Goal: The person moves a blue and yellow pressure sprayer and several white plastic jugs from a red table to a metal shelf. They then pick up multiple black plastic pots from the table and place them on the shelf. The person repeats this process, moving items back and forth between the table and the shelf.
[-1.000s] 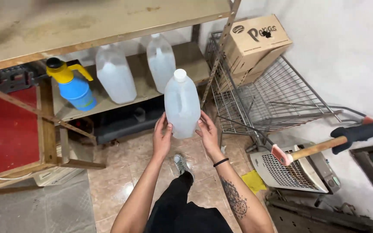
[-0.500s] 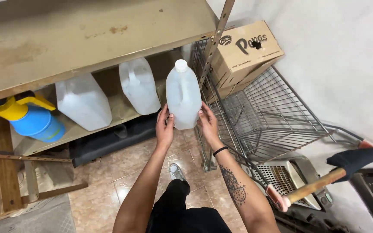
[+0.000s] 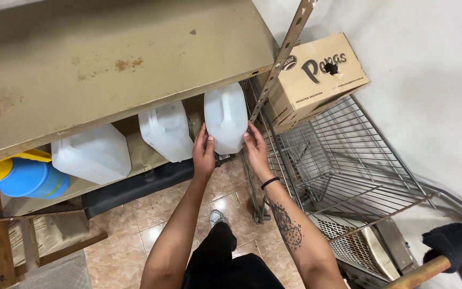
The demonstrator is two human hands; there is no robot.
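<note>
A translucent white plastic jug (image 3: 225, 116) is gripped between two bare hands at the right end of a lower shelf (image 3: 135, 155), its upper part hidden beneath the shelf above. The left hand (image 3: 204, 150) is pressed flat against the jug's left side, fingers spread upward; the right hand (image 3: 255, 147) is closed against its right side, a dark band worn at the wrist and a tattoo seen on the forearm. Just beside the held jug, to its left, a second white jug (image 3: 166, 131) is seen on the same shelf, and a third (image 3: 92, 154) stands farther left. At the shelf's left end a blue bottle with a yellow top (image 3: 25, 176) is laid. Above them a worn beige metal shelf (image 3: 113, 64), spotted with rust, is spread across the frame. To the right of the upright post, a cardboard box (image 3: 316, 77) is rested on the rim of a wire cart (image 3: 343, 160). Tan floor tiles (image 3: 135, 230) are shown below, and a wooden handle with a dark wrapped end (image 3: 445, 251) is seen at the lower right corner.
</note>
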